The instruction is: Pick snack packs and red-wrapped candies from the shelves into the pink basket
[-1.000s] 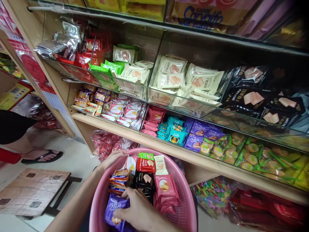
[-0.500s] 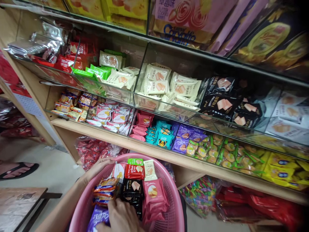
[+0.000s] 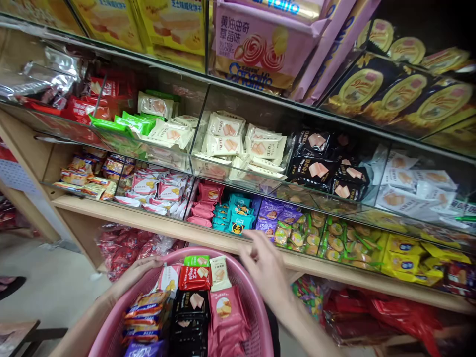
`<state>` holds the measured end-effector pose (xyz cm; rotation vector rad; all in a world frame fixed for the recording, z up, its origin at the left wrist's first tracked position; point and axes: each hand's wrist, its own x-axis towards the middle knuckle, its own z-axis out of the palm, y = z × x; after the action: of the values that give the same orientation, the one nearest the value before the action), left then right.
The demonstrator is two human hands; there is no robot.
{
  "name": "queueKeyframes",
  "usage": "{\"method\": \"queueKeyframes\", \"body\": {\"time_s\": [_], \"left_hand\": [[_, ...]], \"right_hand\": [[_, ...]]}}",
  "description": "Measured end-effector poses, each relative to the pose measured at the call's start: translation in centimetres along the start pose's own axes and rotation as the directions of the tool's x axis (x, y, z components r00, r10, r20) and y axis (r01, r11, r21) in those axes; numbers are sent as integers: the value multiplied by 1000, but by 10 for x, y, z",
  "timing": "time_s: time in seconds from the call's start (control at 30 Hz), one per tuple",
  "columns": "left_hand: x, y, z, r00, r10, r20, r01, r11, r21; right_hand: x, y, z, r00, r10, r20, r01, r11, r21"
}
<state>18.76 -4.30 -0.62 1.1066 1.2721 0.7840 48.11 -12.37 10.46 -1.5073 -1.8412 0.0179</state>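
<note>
My left hand (image 3: 136,274) grips the far left rim of a pink plastic basket (image 3: 260,325). My right hand (image 3: 265,267) is raised beyond the basket's right rim, fingers apart and nothing visible in them. Its fingertips are just below the teal snack packs (image 3: 241,221) and purple snack packs (image 3: 267,227) on the lower shelf. Inside the basket lie rows of small packs: orange ones (image 3: 143,317), black ones (image 3: 190,305), pinkish-red ones (image 3: 227,310), a purple one (image 3: 145,348), a red one (image 3: 195,277), a green one (image 3: 197,260), a cream one (image 3: 219,272) and a white-pink one (image 3: 169,278).
Clear dividers split the shelves. White-pink packs (image 3: 156,188), green-yellow packs (image 3: 338,238) and yellow packs (image 3: 405,255) fill the lower row; cream packs (image 3: 226,136) and black packs (image 3: 316,166) sit above. Bagged red goods (image 3: 130,245) lie under the wooden ledge (image 3: 148,220).
My right hand has left the packs in the basket and moved up and right, toward the lower shelf. My left hand stays on the rim. The view has shifted slightly.
</note>
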Motion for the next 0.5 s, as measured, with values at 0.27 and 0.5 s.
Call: {"method": "queueKeyframes", "body": {"time_s": [0.27, 0.5], "left_hand": [[12, -9, -3, 1000, 14, -20, -12, 994, 107], [21, -25, -14, 995, 80, -56, -66, 973, 223]], "right_hand": [[45, 111, -28, 976, -174, -130, 78, 841, -536], [65, 131, -23, 971, -240, -3, 190, 775, -603]]}}
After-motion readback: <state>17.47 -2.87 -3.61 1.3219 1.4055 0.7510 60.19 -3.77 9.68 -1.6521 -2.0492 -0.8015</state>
